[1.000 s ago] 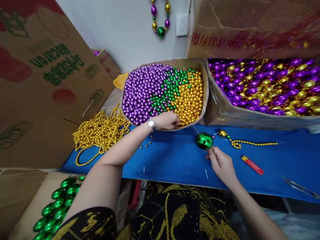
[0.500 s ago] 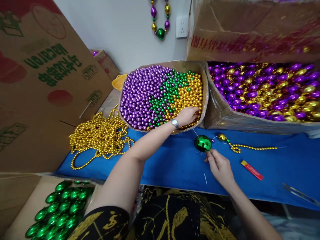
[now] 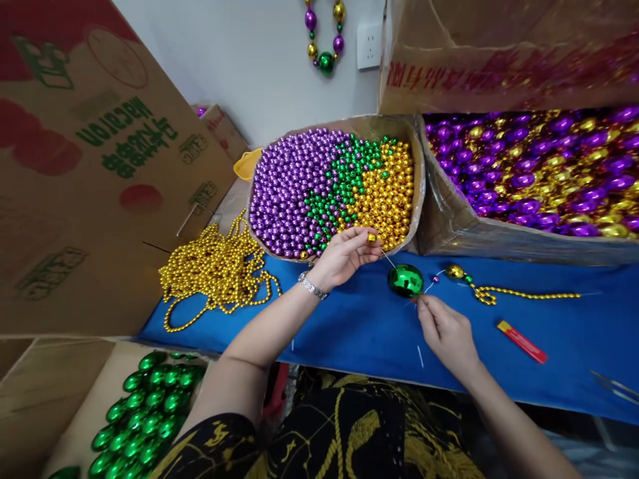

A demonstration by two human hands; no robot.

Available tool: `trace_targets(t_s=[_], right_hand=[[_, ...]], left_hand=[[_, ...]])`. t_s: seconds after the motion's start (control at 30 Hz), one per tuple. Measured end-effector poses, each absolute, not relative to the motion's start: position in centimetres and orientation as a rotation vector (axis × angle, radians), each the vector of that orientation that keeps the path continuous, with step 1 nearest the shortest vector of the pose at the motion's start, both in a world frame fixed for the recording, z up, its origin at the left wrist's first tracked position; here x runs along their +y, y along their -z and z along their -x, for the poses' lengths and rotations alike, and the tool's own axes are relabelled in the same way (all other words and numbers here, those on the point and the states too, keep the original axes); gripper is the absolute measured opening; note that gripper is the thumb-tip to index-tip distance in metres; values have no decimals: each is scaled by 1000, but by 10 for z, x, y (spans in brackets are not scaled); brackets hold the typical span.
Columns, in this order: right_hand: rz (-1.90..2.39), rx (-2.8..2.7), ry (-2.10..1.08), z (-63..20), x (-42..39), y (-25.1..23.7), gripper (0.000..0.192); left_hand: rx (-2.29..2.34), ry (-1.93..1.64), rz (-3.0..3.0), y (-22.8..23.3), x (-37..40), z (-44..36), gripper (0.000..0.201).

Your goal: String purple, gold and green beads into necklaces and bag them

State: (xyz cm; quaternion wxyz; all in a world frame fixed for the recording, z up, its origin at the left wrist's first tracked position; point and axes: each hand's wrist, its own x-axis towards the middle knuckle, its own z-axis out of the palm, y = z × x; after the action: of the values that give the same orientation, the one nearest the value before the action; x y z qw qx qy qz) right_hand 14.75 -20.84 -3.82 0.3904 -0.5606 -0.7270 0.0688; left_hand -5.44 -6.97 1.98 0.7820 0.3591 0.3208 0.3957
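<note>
The left hand hovers over the near edge of the bead box, fingers pinched shut on one small gold bead. Just right of that bead a thin wire slants down to the big green bauble, which sits on the blue surface just in front of the box. The right hand is right behind the bauble on the near side, fingers closed at its lower edge; they seem to nip a fine thread or the wire's end, though it is too thin to be sure. To the bauble's right, a tiny purple bead, a gold oval bead and a gold bead strand trail across the surface. Further right lies a red lighter. Over on the left, a heap of gold bead strings spills on the surface. Far right, a carton of purple and gold ovals; near left, a box of green baubles.
</note>
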Motion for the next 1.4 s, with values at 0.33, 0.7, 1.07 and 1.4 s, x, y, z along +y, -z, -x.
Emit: trace_targets(t_s=[0.33,0.7,1.07,1.4], right_hand=[[1495,-1903,-96,-155,-210,48,21],[1684,-1784,-210,-156,-221,78,30],[1382,-1418,-473,-173,-189,30,27],[1384,-1386,-534,-180,-191,39,25]], left_hand=[[708,-846,-1037,-16,-78,60,27],[772,-817,-1860,-16,-111,37,12],[358,-588,-2110,-111,-50,-52,25],[950,415,-2991,-88,93,-196,31]])
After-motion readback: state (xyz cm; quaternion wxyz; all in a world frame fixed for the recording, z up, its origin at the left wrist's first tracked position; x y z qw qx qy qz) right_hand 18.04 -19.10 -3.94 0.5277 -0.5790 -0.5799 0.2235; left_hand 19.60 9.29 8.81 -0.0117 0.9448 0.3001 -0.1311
